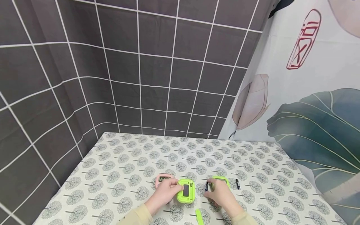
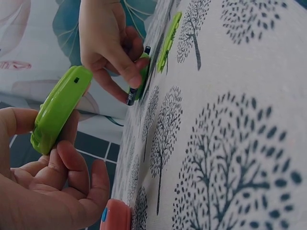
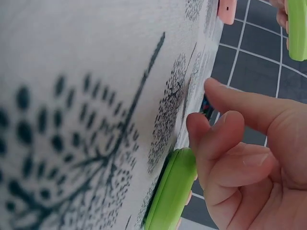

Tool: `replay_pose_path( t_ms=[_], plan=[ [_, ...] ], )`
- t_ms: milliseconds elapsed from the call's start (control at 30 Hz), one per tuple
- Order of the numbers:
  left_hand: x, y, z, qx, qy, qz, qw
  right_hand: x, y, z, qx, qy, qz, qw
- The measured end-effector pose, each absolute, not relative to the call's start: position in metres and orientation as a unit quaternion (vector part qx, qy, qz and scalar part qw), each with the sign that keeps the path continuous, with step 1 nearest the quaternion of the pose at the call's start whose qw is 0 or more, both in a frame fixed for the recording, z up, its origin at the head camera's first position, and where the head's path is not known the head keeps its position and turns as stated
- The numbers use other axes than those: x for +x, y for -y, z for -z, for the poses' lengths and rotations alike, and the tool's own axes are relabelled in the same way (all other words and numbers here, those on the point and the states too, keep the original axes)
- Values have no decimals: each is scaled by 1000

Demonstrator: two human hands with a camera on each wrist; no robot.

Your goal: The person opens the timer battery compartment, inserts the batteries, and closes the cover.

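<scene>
1. One pink timer lies on the patterned cloth, just beside the left hand; a careless sideways move of that hand could nudge it.
2. The lime-green timer is in the left hand, raised off the cloth, recessed side up. Held by one edge only, it might twist or slip if pushed at its far side. Thumb and fingers pinch that edge; the others bend loosely.
3. Nearer the front, a green strip lies loose and could be swept aside.
4. A dark battery is pinched in the fingertips of the right hand; so slim a body could roll free under uneven pressure.
5. The second green timer lies partly behind that hand; I cannot tell whether they touch.
6. Farthest right, a loose battery might roll if the cloth were tugged.
</scene>
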State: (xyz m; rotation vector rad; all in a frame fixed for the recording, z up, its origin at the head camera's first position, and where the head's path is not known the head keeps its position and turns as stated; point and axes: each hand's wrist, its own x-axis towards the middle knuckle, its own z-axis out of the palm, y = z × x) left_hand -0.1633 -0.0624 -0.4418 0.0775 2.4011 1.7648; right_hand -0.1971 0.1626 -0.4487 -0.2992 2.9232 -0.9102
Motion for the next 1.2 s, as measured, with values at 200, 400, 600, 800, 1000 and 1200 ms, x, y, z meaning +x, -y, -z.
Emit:
replay_pose_path(
  t_ms=[200,400,600,800,1000,1200],
  plan=[
    [-163,62,443,27,-801,-593,79,-194,-163,448,-101,-957,271,-2],
    [-164,62,444,28,-807,-585,77,-188,-161,443,-107,-954,276,-32],
    [-164,62,443,31,-805,-586,81,-182,-160,442,-131,-943,303,-50],
    [-164,62,444,32,-803,-590,82,-179,-161,441,-157,-931,326,-54],
    [-164,61,444,33,-806,-586,79,-173,-159,438,-187,-920,342,-45],
    [-165,61,445,37,-806,-586,75,-169,-157,435,-200,-912,356,-29]
  ],
)
